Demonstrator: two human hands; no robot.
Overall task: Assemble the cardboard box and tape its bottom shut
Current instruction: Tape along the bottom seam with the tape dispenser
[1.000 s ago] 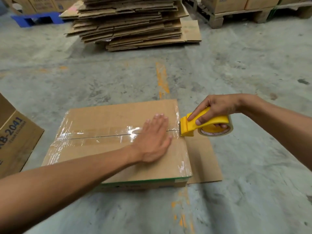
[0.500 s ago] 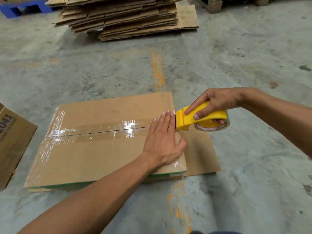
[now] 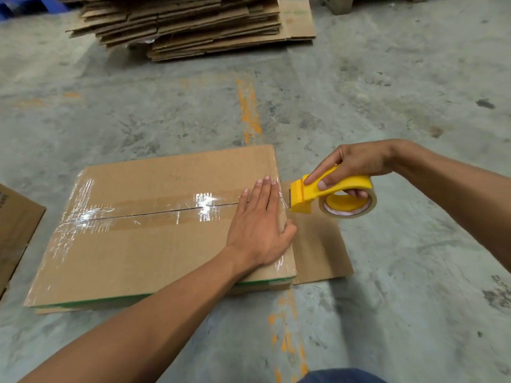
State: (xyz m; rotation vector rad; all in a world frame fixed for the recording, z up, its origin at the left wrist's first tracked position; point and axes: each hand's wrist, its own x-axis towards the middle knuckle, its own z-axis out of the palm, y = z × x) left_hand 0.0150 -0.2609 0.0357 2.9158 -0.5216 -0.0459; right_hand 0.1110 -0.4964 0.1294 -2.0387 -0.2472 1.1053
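A brown cardboard box stands on the concrete floor with its closed flaps facing up. Clear shiny tape runs along the centre seam and down its left and right edges. My left hand lies flat with straight fingers on the box's right end, pressing the tape at the seam. My right hand grips a yellow tape dispenser holding a roll of clear tape, just off the box's right edge. A thin strip of tape stretches from its blade to the box.
A loose cardboard sheet lies under the box's right side. A tall stack of flattened cartons sits at the back. Another printed box is at the far left. Orange paint marks streak the floor.
My left hand slid right along the seam to the box's right edge. The dispenser pulled slightly away from the edge to the right. The view tilted down.
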